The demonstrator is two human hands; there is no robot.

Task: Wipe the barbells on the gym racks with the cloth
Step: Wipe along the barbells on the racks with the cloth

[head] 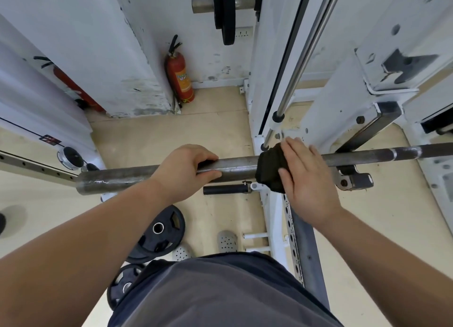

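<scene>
Both my forearms reach forward and down over my grey shirt. My left hand (186,172) is curled over the thick grey steel barbell sleeve (117,180), fingers wrapped on top and thumb underneath, gripping it. My right hand (304,179) lies palm-down with fingers spread, pressing a dark folded cloth (268,169) around the bar where the sleeve meets the thinner shaft (382,154); the cloth drapes over the bar and hangs a little on my side. I see one barbell, running left to right across the view and resting in a hook of the white steel rack (353,179).

Below the bar, on the pale floor, lie three black rubber weight plates (157,231), overlapping one another beside my two perforated grey shoes (227,241). The sleeve's left end is free, with open floor beyond it; to the right, the rack's upright stands close against my cloth hand. Farther off, one red fire extinguisher (180,78) stands in the wall corner, and black plates (225,10) hang on a storage peg above.
</scene>
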